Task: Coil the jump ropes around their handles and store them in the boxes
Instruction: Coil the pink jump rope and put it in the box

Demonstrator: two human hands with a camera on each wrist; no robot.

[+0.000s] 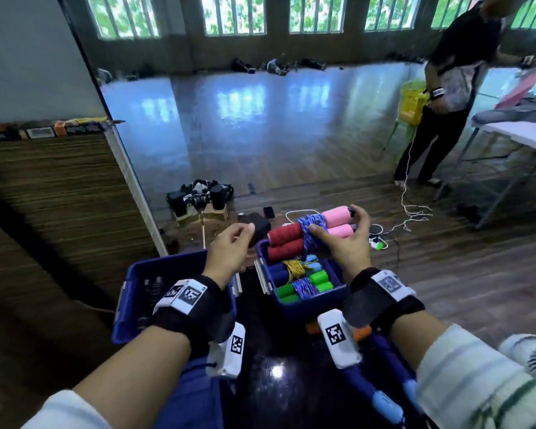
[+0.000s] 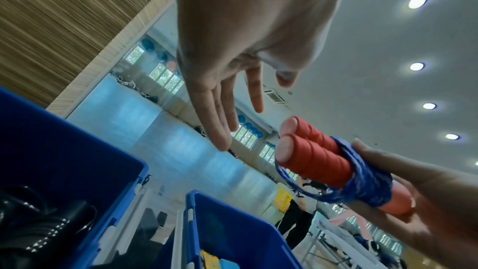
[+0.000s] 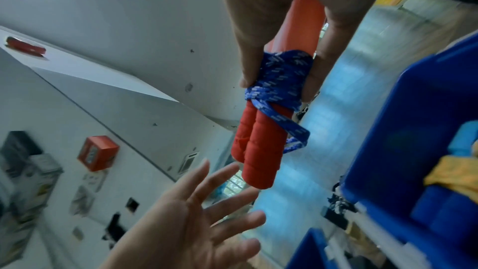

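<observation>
A coiled jump rope has two red-and-pink handles side by side, bound in the middle by blue patterned rope. My right hand grips it around the coil, just above the far end of the right blue box. In the right wrist view the jump rope has one loose loop hanging by the red ends. That box holds coiled ropes with navy and green handles. My left hand hovers empty beside the red ends, its fingers straight, above the left blue box.
Both boxes stand on a dark glossy surface. Another rope with blue handles lies near my right forearm. Black gear and a white cord lie on the wooden floor. A person stands by a white folding table.
</observation>
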